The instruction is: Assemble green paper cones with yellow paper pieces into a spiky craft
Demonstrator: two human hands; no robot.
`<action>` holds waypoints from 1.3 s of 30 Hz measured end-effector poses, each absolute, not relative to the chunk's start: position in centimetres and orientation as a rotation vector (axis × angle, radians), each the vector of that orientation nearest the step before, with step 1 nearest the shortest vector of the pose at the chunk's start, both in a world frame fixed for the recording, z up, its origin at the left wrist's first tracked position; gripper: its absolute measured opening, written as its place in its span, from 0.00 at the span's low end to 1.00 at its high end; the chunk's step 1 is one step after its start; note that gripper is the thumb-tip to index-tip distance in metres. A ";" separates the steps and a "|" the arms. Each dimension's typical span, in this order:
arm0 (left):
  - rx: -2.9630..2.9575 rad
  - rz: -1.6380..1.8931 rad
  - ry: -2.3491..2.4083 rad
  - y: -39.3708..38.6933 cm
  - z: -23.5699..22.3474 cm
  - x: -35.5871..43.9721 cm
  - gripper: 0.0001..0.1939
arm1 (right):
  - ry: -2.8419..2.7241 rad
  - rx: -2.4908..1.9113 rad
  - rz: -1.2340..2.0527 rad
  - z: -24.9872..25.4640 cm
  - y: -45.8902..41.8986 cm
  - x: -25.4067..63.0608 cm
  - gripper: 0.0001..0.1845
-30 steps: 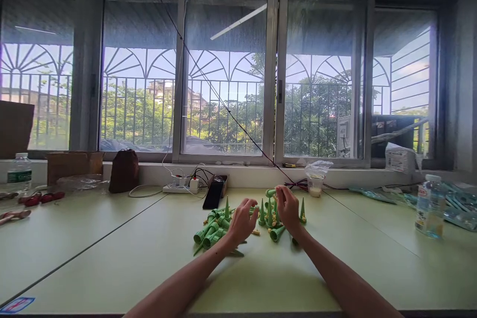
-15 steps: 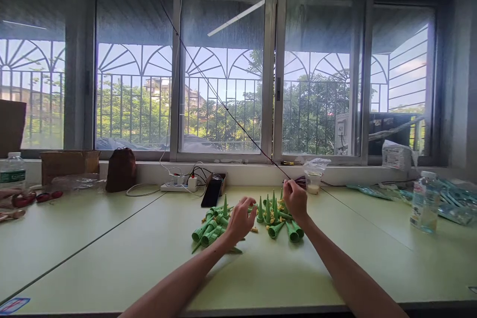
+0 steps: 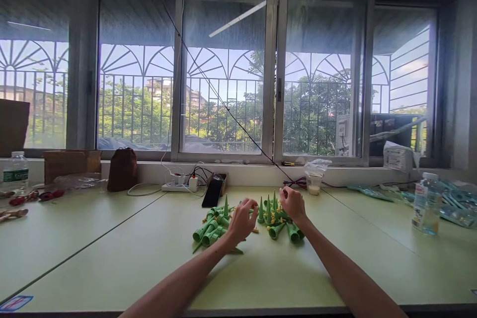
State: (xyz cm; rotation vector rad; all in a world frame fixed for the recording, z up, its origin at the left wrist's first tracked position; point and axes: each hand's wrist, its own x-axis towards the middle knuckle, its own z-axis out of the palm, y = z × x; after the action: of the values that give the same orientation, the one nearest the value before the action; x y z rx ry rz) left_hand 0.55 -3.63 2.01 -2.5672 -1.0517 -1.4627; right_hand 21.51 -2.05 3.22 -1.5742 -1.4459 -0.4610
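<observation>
A heap of green plastic cones with small yellow pieces lies on the pale green table, some cones standing upright, others lying flat. My left hand hovers over the middle of the heap, fingers curled in a pinch; what they hold is hidden. My right hand is above the right part of the heap, fingers pinched together on something too small to name.
A black phone and a power strip sit behind the heap. A brown pouch, cardboard box and water bottle are at left. Another bottle and plastic packets are at right. A small bagged cup stands by the window.
My right hand rose to the back of the heap, then came down a little. A cone that stood at the right now lies flat. My left hand barely moved.
</observation>
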 end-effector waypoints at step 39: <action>-2.659 -1.312 -1.002 -3.9 1.4 0.7 0.07 | -1.552 -1.951 -0.312 3.4 -2.9 20.9 0.13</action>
State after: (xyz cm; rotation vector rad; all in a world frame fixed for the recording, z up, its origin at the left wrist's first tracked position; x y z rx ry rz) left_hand 0.68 -3.87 1.43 -2.6590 -1.0023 -1.3119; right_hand 20.90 -2.88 3.41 -1.9514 -1.5515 -0.3123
